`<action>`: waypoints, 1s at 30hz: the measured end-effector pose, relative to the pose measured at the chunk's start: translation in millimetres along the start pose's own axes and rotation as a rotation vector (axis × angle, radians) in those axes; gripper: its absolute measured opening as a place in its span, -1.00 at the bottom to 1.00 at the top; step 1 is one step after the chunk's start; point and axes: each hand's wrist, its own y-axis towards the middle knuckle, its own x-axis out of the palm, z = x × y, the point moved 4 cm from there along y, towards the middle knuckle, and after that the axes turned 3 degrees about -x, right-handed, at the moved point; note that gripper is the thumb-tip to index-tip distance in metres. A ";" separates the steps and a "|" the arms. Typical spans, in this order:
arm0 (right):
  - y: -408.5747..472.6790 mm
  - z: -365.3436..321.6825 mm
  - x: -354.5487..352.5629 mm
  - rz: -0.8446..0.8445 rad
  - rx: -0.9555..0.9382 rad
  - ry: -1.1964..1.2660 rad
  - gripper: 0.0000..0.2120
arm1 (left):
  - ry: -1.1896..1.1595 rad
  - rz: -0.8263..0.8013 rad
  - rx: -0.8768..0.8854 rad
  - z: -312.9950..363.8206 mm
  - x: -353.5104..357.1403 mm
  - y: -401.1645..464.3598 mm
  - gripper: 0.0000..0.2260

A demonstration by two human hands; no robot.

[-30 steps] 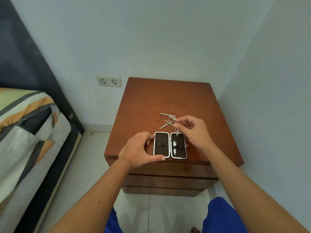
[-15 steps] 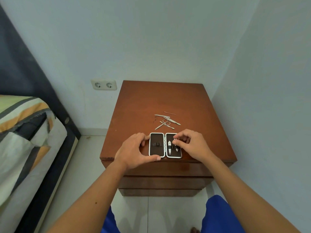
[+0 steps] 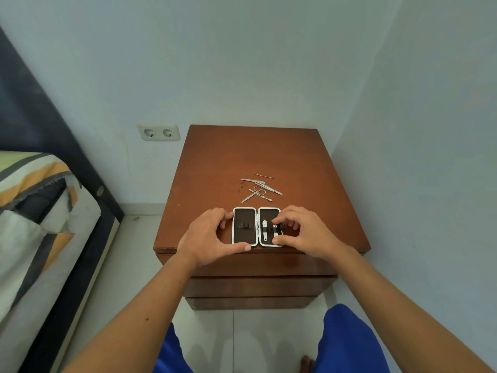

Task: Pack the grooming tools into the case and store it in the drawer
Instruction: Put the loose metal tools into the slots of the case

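Note:
A small dark case with a white rim [image 3: 244, 239] lies open flat near the front edge of the brown nightstand [image 3: 242, 157]. Its right half holds a nail clipper [image 3: 264, 229] and a second tool under elastic loops. My left hand [image 3: 208, 235] grips the case's left half between thumb and fingers. My right hand [image 3: 304, 232] hovers over the right half, its thumb and forefinger pinching the second tool [image 3: 276, 230] in the loop. Several loose metal grooming tools [image 3: 259, 188], small scissors among them, lie in a heap just behind the case.
Three closed drawer fronts [image 3: 258, 286] sit below the nightstand top. A bed with a striped cover [image 3: 35, 211] stands to the left, and a double wall socket [image 3: 158, 132] is behind it. Walls close in at the back and right. My blue-clad knees [image 3: 347, 340] are below.
My right hand carried a thin tool from the heap down to the case's right half and now pinches it there. My left hand stayed on the case.

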 end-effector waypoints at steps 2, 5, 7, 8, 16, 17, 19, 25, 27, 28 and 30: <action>1.7 0.5 -1.9 0.028 0.001 0.009 -0.63 | 0.000 -0.005 -0.001 -0.5 0.4 0.1 -0.31; 14.6 0.5 -7.2 0.150 0.024 0.062 -0.76 | 0.008 -0.006 0.002 -0.2 0.7 0.0 -0.32; 29.8 -0.1 -10.9 0.227 0.066 0.065 -0.87 | 0.012 -0.007 0.005 0.1 0.6 0.6 -0.31; 38.6 0.2 -12.5 0.259 0.095 0.055 -0.91 | 0.012 -0.008 0.005 0.0 0.3 1.0 -0.31; 94.1 16.9 -11.5 0.284 0.316 -0.103 -0.85 | 0.005 -0.018 -0.001 -2.5 0.6 1.5 -0.33; 97.8 17.7 -9.3 0.259 0.334 -0.119 -0.84 | 0.005 -0.020 -0.006 -2.6 0.8 1.3 -0.34; 101.2 17.9 -6.9 0.251 0.359 -0.130 -0.88 | 0.007 -0.022 -0.012 -2.2 1.1 1.0 -0.34; 96.3 20.7 -10.6 0.306 0.394 -0.035 -0.96 | 0.006 -0.032 -0.009 -0.4 0.8 2.4 -0.33; 91.7 22.4 -14.9 0.345 0.406 0.063 -0.95 | 0.004 -0.028 -0.007 -0.2 0.3 2.0 -0.33; 88.9 22.5 -16.6 0.358 0.414 0.107 -0.94 | 0.003 -0.025 -0.006 0.1 0.3 1.8 -0.33; 84.3 22.3 -17.2 0.362 0.417 0.192 -0.89 | 0.001 -0.022 -0.002 0.5 0.3 1.8 -0.35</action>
